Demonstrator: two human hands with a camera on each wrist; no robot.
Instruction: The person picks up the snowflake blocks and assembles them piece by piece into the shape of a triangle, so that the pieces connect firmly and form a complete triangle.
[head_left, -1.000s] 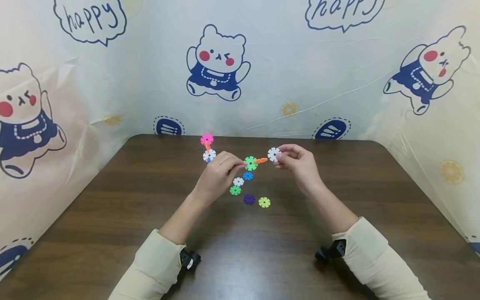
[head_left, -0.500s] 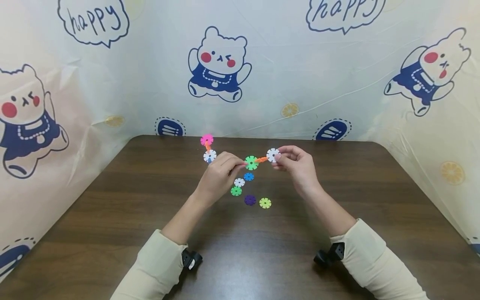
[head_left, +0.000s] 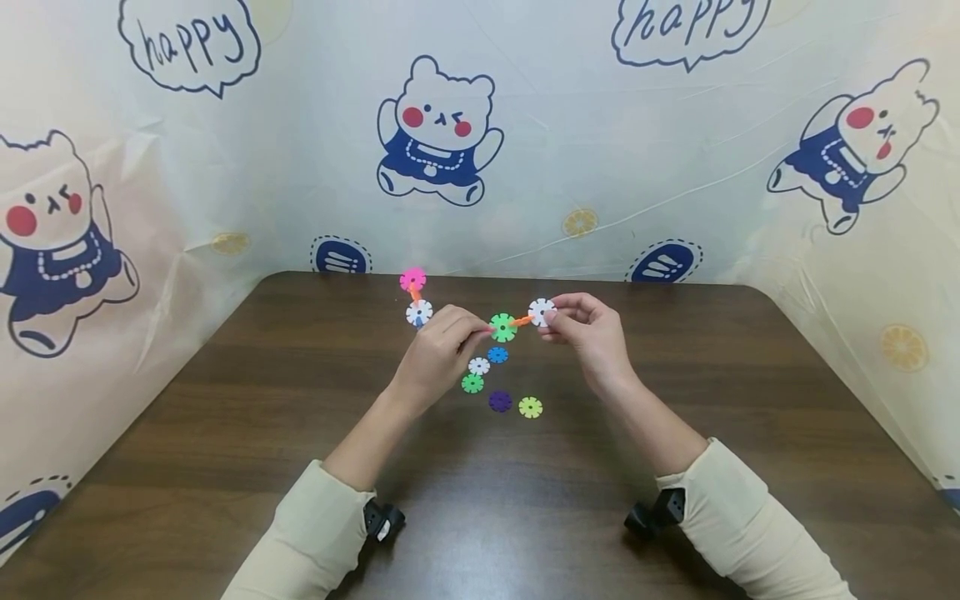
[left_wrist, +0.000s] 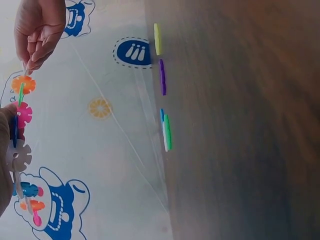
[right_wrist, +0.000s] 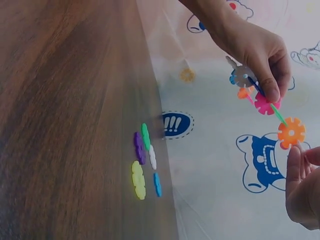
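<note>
My left hand (head_left: pixel 438 354) pinches a pink snowflake disc (right_wrist: pixel 265 104) in a chain of notched plastic discs. On the right of it a green disc (head_left: pixel 503 327) and then an orange disc (right_wrist: pixel 291 132) are slotted on, raised over the table. My right hand (head_left: pixel 597 340) pinches a white snowflake disc (head_left: pixel 541 312) between thumb and fingers, its edge right at the orange disc. Past the left hand the chain goes on through another white disc (head_left: pixel 420 312) to a far pink disc (head_left: pixel 412 279); the part between is partly hidden by that hand.
Loose discs lie flat on the brown table (head_left: pixel 450 533) below the hands: blue (head_left: pixel 497 355), white (head_left: pixel 478 366), green (head_left: pixel 472 383), purple (head_left: pixel 500 402) and yellow-green (head_left: pixel 530 407). A printed cloth backdrop (head_left: pixel 525 167) stands behind the table's far edge.
My right hand has moved slightly left, bringing its white disc from a small gap up to the orange disc. The left hand keeps its hold almost in place.
</note>
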